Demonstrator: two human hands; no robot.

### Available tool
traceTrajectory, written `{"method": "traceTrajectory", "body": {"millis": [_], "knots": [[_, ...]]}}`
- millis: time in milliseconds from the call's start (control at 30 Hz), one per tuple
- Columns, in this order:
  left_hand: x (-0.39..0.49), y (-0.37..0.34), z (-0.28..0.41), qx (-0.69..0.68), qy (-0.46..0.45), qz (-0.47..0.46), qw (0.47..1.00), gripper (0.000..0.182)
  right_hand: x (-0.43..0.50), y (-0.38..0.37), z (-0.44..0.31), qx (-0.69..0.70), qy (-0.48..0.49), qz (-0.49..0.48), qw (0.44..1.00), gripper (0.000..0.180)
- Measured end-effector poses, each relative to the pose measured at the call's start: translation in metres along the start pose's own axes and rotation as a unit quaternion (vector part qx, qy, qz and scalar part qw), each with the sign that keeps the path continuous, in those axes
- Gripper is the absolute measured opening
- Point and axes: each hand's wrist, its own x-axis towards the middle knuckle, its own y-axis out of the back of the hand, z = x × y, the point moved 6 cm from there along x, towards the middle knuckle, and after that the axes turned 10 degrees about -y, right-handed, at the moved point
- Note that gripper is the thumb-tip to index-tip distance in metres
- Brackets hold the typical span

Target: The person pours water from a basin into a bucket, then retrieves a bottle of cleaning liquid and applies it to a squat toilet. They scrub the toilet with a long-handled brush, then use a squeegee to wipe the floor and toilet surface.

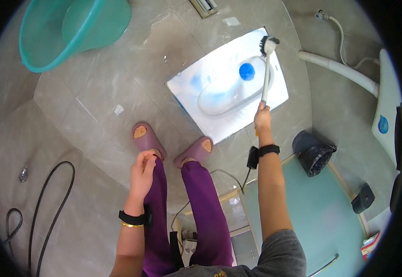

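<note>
My right hand [262, 117] grips the grey lower end of a long-handled toilet brush [266, 79]. The brush's head, white with dark bristles, is over the back right corner of a white squat toilet [221, 121] set in the tiled floor. Blue stains mark the toilet's left part and basin, and a round blue thing [247, 71] lies in the basin, just left of the brush handle. My left hand [143, 167] hangs above my left leg with its fingers curled together; whether anything small is between them I cannot tell.
A big turquoise plastic tub [100, 31] stands at the upper left. A floor drain [204, 7] lies at the top. Black bin [304, 143], white pipe [339, 71] and cistern [387, 104] are at right. A black hose [48, 207] hangs at lower left; a cable runs between my legs.
</note>
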Motion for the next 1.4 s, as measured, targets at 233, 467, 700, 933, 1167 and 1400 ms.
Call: {"method": "traceTrajectory", "body": {"millis": [233, 467, 700, 933, 1167, 1400], "knots": [[0.000, 0.000, 0.019, 0.034, 0.003, 0.008, 0.999, 0.017, -0.106, -0.062, 0.072, -0.288, 0.117, -0.203, 0.928, 0.045], [-0.015, 0.029, 0.023, 0.022, 0.011, 0.053, 0.998, 0.018, -0.021, -0.040, 0.026, -0.020, 0.078, -0.029, 0.996, 0.048], [-0.064, 0.047, 0.019, 0.048, 0.058, 0.082, 0.994, 0.018, -0.119, -0.071, 0.097, -0.238, 0.141, -0.163, 0.947, 0.054], [-0.107, 0.076, -0.008, 0.090, 0.072, 0.115, 0.987, 0.021, -0.011, -0.027, 0.049, -0.036, 0.051, -0.040, 0.997, 0.056], [-0.110, 0.087, -0.030, 0.084, 0.046, 0.090, 0.991, 0.022, -0.145, -0.093, 0.118, -0.215, 0.173, -0.079, 0.958, 0.054], [-0.115, 0.113, -0.049, 0.115, 0.066, 0.097, 0.986, 0.021, -0.066, -0.081, 0.058, -0.003, 0.035, -0.052, 0.998, 0.058]]}}
